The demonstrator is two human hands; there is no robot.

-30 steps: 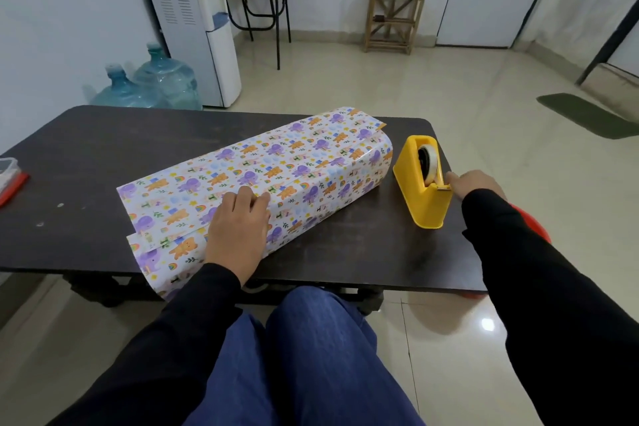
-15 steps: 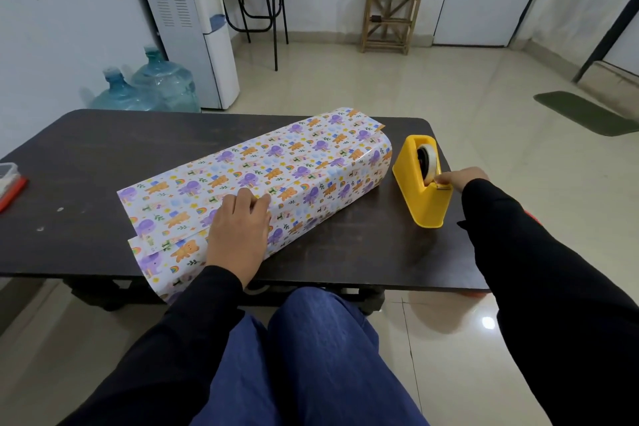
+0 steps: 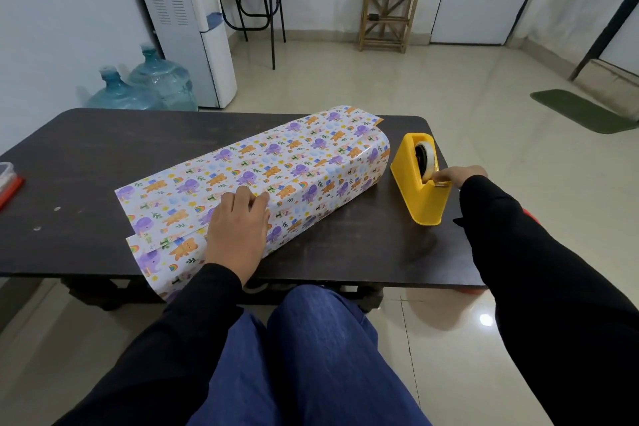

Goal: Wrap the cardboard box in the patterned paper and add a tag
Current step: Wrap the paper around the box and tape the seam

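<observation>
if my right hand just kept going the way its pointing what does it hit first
The tape roll in the yellow dispenser: the right hand points left, fingertips seemingly touching it. Past the dispenser, the paper-wrapped box would come next, though depth is hard to judge.

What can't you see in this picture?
Head view:
- Cardboard box: wholly covered by the patterned paper under the left hand.
- Tape end: too thin to tell whether the right hand pinches it at the tape dispenser.
- Red-edged thing: cut off by the left edge.
</observation>
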